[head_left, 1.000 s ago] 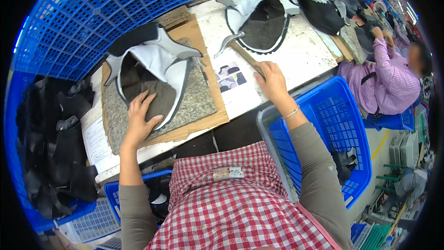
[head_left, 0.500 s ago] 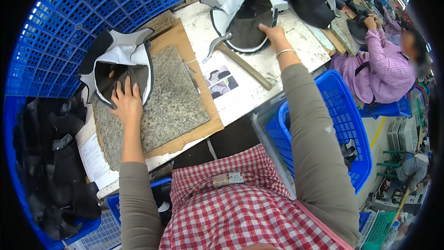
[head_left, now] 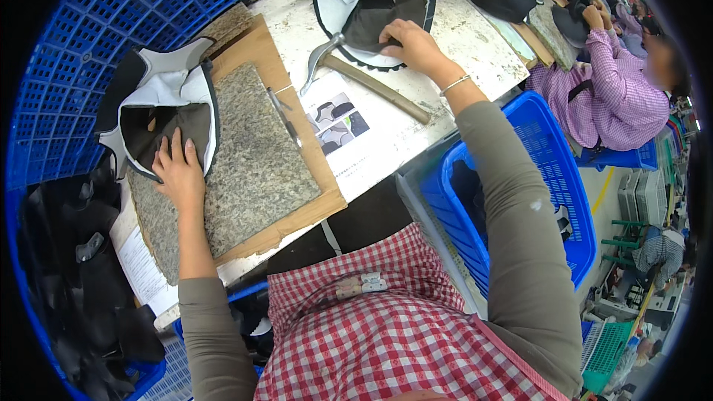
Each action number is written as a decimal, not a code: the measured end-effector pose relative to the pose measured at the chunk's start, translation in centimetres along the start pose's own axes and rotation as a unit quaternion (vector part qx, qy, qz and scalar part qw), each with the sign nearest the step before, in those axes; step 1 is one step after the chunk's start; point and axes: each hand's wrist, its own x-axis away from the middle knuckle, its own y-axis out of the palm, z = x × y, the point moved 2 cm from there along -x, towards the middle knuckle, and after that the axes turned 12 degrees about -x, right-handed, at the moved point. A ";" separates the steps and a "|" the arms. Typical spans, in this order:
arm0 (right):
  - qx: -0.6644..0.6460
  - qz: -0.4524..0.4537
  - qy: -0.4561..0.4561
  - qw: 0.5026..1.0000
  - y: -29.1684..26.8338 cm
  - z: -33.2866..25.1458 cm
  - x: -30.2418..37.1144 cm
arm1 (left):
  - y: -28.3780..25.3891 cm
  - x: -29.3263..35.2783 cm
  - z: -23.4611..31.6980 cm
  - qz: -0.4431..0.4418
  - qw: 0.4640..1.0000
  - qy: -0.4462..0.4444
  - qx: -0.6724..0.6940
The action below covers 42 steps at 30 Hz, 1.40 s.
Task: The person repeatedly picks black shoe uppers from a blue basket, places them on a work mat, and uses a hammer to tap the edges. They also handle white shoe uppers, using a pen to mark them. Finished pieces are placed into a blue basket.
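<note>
The left hand (head_left: 180,174), fingers spread, grasping nothing, rests on a black-and-white stitched piece (head_left: 160,96) at left, seemingly steadying it on the speckled slab (head_left: 256,145). The right hand (head_left: 416,48) bends over a matching piece (head_left: 379,11) at the far side; whether it grips, I cannot tell. A hammer (head_left: 379,90) lies nearer, apparently kept within reach.

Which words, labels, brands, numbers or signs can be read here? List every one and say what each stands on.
No text can be read.
Sheet with small pictures, right of the cardboard: printed lines, too small and blurred to read.
White paper at the near left of the table: rows of fine print, too small to read.
Patch on the checked apron: too small to tell whether it bears lettering.
</note>
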 end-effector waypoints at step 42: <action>0.046 0.283 0.142 0.947 -3.7 8.2 -13.8 | 0.2 0.0 -0.4 -0.001 1.000 0.006 0.014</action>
